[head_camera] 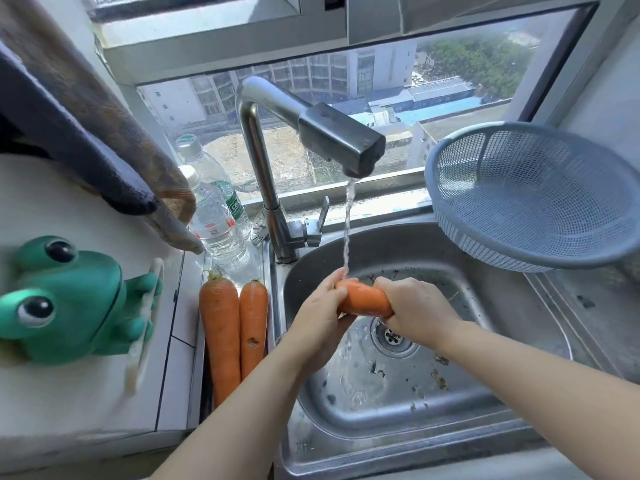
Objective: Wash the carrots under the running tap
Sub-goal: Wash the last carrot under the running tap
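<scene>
An orange carrot point(363, 299) is held over the steel sink point(408, 424), under the stream of water falling from the metal tap point(332, 133). My left hand point(318, 317) grips its left end, where the water lands. My right hand point(415, 310) is curled round its right part from above. Two more carrots, one point(220, 334) beside the other point(252, 323), lie side by side on the ledge left of the sink, stalk ends pointing away from me.
A blue plastic colander point(540, 199) sits at the sink's right rear. Two clear water bottles point(218, 216) stand behind the carrots. A green frog holder point(69, 303) hangs on the left wall, with cloths point(104, 140) draped above it. Dirt specks lie round the drain point(393, 337).
</scene>
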Demonstrator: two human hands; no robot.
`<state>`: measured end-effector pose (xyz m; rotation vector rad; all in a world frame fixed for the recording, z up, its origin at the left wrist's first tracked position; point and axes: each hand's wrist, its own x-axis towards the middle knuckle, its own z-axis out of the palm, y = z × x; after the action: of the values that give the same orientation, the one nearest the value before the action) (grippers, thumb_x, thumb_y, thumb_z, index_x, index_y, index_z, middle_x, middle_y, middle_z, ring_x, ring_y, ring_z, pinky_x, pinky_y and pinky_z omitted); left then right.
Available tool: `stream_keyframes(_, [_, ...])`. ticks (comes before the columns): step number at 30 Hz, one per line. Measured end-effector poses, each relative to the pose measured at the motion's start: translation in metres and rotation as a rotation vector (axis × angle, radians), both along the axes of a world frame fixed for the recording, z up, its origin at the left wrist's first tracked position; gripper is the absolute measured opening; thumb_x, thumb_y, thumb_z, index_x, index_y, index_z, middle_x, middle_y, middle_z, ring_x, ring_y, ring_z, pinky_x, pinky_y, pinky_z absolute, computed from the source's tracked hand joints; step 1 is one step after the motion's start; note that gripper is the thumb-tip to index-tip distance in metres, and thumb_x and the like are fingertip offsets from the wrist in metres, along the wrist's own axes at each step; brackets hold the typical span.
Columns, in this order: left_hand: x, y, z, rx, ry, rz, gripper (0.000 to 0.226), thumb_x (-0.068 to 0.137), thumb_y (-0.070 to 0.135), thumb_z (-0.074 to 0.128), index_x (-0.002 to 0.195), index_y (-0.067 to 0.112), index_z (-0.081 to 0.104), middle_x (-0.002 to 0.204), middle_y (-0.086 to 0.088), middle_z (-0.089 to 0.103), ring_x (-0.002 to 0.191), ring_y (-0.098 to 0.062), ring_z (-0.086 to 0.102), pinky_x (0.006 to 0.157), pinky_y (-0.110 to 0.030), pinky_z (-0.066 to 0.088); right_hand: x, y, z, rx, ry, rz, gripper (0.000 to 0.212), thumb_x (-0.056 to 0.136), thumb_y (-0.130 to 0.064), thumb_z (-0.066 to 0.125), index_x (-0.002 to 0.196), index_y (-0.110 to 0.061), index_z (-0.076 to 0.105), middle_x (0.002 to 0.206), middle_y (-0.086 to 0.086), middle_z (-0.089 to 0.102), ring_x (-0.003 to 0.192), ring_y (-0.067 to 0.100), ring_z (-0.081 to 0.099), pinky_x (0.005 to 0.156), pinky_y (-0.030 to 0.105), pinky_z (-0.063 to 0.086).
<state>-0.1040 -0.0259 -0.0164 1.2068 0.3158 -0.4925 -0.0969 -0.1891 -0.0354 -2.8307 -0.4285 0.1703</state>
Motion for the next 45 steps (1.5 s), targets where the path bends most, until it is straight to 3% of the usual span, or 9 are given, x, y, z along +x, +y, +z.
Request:
stream_keyframes(8, [0.006, -0.018, 0.004, 0.046, 0.056, 0.147, 0.028, 0.096, 0.006, 0.043, 0.119, 0.011, 0.059, 0.107, -0.011, 0.064, 0.091, -0.015, 0.061, 0.073, -0.026, 0.052, -0.003, -0.002, 0.001, -0.057, -0.002, -0.031, 0.015, 0.082, -0.017, 0.056, 0.092, -0.020, 0.046, 0.092, 0.002, 0.067, 0.086, 0.027, 0.063, 0.063, 0.030, 0.042])
stream_keyframes(14, [0.001, -0.010, 0.005, -0.261, 0.140, 0.155, 0.041, 0.099, 0.003, 0.031, 0.139, 0.004, 0.039, 0.130, -0.017, 0.052, 0.118, -0.025, 0.052, 0.098, -0.035, 0.042, -0.003, -0.003, 0.004, 0.043, 0.071, -0.050, 0.012, 0.080, -0.017, 0.057, 0.086, -0.021, 0.047, 0.086, 0.003, 0.067, 0.079, 0.027, 0.061, 0.061, 0.030, 0.040])
stream_keyframes(20, [-0.009, -0.007, 0.003, -0.157, 0.014, 0.093, 0.024, 0.102, 0.007, 0.035, 0.106, 0.009, 0.058, 0.109, -0.011, 0.058, 0.103, -0.017, 0.056, 0.092, -0.031, 0.046, -0.005, 0.000, 0.003, 0.140, 0.166, -0.056, 0.015, 0.073, -0.013, 0.059, 0.080, -0.020, 0.047, 0.073, -0.002, 0.056, 0.068, 0.024, 0.051, 0.058, 0.030, 0.039])
stream_keyframes(22, [-0.009, -0.009, 0.003, -0.097, 0.008, 0.120, 0.022, 0.102, 0.010, 0.038, 0.114, 0.008, 0.057, 0.111, -0.010, 0.059, 0.102, -0.017, 0.057, 0.090, -0.029, 0.049, -0.007, 0.001, 0.005, 0.099, 0.154, -0.037, 0.014, 0.075, -0.014, 0.057, 0.082, -0.019, 0.046, 0.074, -0.001, 0.056, 0.066, 0.024, 0.048, 0.057, 0.029, 0.036])
stream_keyframes(28, [0.006, -0.023, 0.009, -0.095, 0.189, 0.317, 0.018, 0.096, 0.005, 0.049, 0.081, 0.007, 0.058, 0.084, -0.010, 0.061, 0.078, -0.018, 0.056, 0.074, -0.031, 0.048, -0.007, 0.004, 0.006, -0.021, 0.114, -0.023, 0.015, 0.079, -0.016, 0.055, 0.085, -0.019, 0.042, 0.085, 0.003, 0.063, 0.069, 0.023, 0.046, 0.060, 0.027, 0.032])
stream_keyframes(34, [-0.006, -0.009, 0.005, 0.056, -0.048, -0.014, 0.034, 0.103, 0.013, 0.038, 0.137, 0.016, 0.039, 0.121, -0.005, 0.052, 0.109, -0.013, 0.053, 0.091, -0.025, 0.047, -0.003, -0.001, 0.002, 0.148, 0.252, -0.068, 0.013, 0.069, -0.012, 0.057, 0.073, -0.020, 0.047, 0.072, -0.002, 0.059, 0.069, 0.024, 0.057, 0.056, 0.033, 0.046])
stream_keyframes(37, [-0.007, -0.004, -0.004, 0.212, -0.132, -0.088, 0.041, 0.103, 0.017, 0.038, 0.143, 0.020, 0.033, 0.135, -0.004, 0.044, 0.121, -0.015, 0.047, 0.101, -0.028, 0.042, -0.006, 0.002, -0.001, 0.168, 0.245, -0.079, 0.013, 0.070, -0.013, 0.057, 0.072, -0.020, 0.047, 0.071, -0.002, 0.060, 0.066, 0.023, 0.055, 0.055, 0.032, 0.044])
stream_keyframes(41, [0.004, -0.016, -0.003, 0.175, -0.027, 0.157, 0.019, 0.100, 0.012, 0.040, 0.105, 0.018, 0.057, 0.108, -0.008, 0.059, 0.094, -0.014, 0.058, 0.078, -0.027, 0.049, -0.008, 0.009, 0.004, 0.034, 0.115, -0.061, 0.013, 0.078, -0.014, 0.055, 0.081, -0.019, 0.043, 0.073, -0.001, 0.055, 0.064, 0.023, 0.047, 0.056, 0.028, 0.032])
stream_keyframes(45, [0.018, -0.023, -0.005, -0.029, 0.256, 0.420, 0.017, 0.097, 0.004, 0.043, 0.104, 0.006, 0.058, 0.080, -0.007, 0.063, 0.073, -0.018, 0.058, 0.067, -0.030, 0.050, -0.008, 0.012, 0.008, -0.038, 0.095, -0.015, 0.012, 0.080, -0.013, 0.054, 0.084, -0.019, 0.043, 0.078, 0.000, 0.057, 0.067, 0.023, 0.048, 0.059, 0.028, 0.034])
